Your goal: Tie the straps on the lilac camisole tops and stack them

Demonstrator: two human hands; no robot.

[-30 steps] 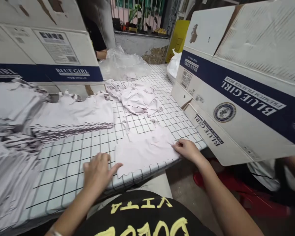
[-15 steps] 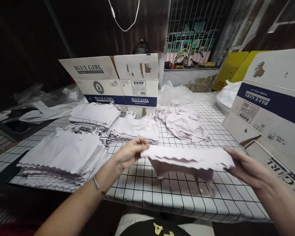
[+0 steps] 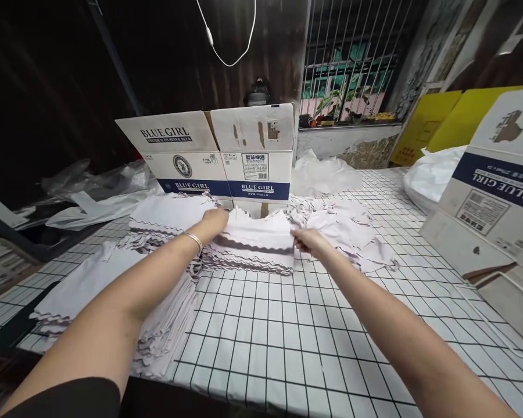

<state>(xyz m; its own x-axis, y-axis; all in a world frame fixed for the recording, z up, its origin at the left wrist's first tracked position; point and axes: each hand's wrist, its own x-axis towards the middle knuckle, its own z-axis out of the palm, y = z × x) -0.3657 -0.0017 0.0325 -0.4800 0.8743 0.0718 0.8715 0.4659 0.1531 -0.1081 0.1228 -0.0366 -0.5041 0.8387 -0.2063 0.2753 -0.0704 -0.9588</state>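
Note:
Both my arms reach out over the white grid-patterned table (image 3: 287, 354). My left hand (image 3: 213, 222) pinches the left end of a folded pale pink garment (image 3: 261, 235) with a wavy hem. My right hand (image 3: 307, 240) pinches its right end. The garment lies on top of a stack of folded pink garments (image 3: 248, 258) in front of a Blue Girl carton (image 3: 218, 154). A silver bracelet sits on my left wrist.
More stacks of folded garments (image 3: 165, 212) lie at the left, partly under my left arm. A loose heap of unfolded pink garments (image 3: 348, 229) lies at the right. Another Blue Girl carton (image 3: 492, 203) stands at the right edge, with plastic bags (image 3: 322, 171) behind.
A second ago the garment lay flat near the table's front edge. I then lifted it folded between both hands, and now it rests on the stack by the carton. The camera view turned left.

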